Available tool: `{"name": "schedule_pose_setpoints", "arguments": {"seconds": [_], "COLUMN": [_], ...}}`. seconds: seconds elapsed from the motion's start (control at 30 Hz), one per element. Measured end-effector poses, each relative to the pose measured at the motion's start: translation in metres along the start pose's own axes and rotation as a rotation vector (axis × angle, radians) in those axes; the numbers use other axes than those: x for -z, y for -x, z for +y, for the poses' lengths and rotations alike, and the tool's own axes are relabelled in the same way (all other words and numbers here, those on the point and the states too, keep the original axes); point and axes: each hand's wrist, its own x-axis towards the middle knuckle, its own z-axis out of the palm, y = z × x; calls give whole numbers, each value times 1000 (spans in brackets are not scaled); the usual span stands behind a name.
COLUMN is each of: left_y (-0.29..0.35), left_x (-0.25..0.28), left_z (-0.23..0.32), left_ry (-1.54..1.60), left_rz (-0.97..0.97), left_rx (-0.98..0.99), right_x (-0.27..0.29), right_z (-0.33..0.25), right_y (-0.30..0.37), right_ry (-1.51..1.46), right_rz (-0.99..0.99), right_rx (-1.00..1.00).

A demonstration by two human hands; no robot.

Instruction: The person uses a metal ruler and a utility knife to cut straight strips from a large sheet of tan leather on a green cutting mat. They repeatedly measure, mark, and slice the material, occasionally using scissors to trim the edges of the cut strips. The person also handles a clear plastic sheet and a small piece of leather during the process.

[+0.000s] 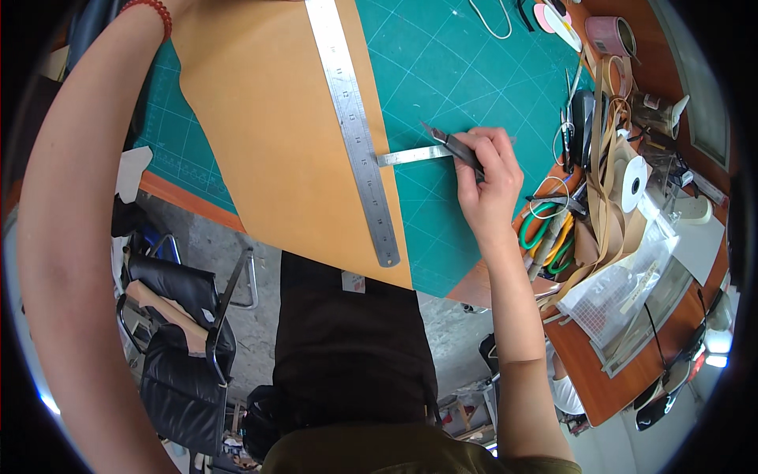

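Note:
A large tan sheet [260, 118], which looks like leather, lies over the green cutting mat [450, 71] and hangs past its near edge. Along the sheet's right side rests a long steel ruler [359, 146]. My right hand [491, 178] is closed round a dark utility knife [458, 148], its blade end pointing up and left. A short steel ruler [414, 156] runs from the sheet's right edge to beneath my right fingers; whether they grip it too, I cannot tell. My left arm reaches to the top edge; only the wrist side of my left hand [183, 6] shows, its fingers out of view.
On the right, tools, green-handled scissors [540, 225], tan strips [604, 158] and a white spool [634, 183] crowd the table. A pink tin [610, 36] stands at the far right. Below the mat's left edge is a black chair [181, 379].

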Motion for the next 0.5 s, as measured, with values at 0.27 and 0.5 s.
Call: {"name": "schedule_pose_setpoints", "arguments": {"seconds": [0.27, 0.5], "left_y": [-4, -4], "left_x": [-3, -3], "left_z": [-1, 1], "left_ry": [-94, -105], "left_rz": [27, -6], "left_rx": [2, 38], "right_x": [-3, -3], "right_z": [1, -3], "right_y": [0, 1], "right_ry": [-2, 37], "right_rz": [7, 23], "right_rx": [-19, -14]}}
